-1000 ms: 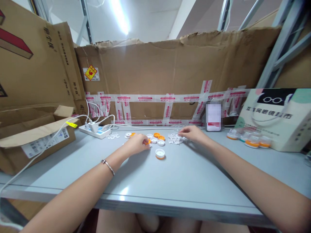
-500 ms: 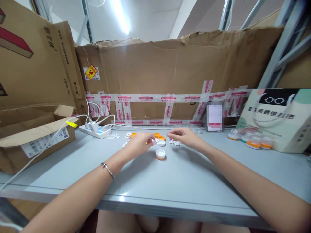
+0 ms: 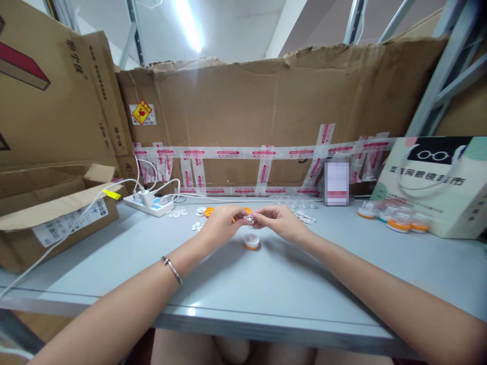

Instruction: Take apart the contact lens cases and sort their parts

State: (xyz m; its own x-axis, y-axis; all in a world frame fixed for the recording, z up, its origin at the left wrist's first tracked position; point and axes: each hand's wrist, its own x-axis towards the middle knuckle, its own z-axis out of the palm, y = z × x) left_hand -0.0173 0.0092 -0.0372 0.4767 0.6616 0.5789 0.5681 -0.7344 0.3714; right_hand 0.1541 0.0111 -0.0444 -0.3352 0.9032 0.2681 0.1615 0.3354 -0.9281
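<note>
My left hand [image 3: 223, 223] and my right hand [image 3: 280, 223] meet above the middle of the table. Their closed fingertips pinch a small white plastic part [image 3: 249, 219] with holes in it, partly covered by the fingers. Just in front of them stands a round case [image 3: 251, 242] with a whitish upper part and an orange base. Small white pieces [image 3: 305, 217] lie in a pile beyond my right hand. Orange rings [image 3: 209, 212] and a white round part [image 3: 200, 211] lie behind my left hand, which hides some of them.
Small white discs [image 3: 178, 213] lie near a white power strip [image 3: 149, 204] with cables. Clear caps [image 3: 297, 201] line the back. A phone [image 3: 337, 183] leans there, and finished-looking round cases [image 3: 397, 223] stand beside a paper bag [image 3: 429, 187]. An open carton [image 3: 57, 218] occupies the left.
My right hand has moved left, away from the white pieces, and my hands have come together. Both sets of fingertips now meet at the small white part.
</note>
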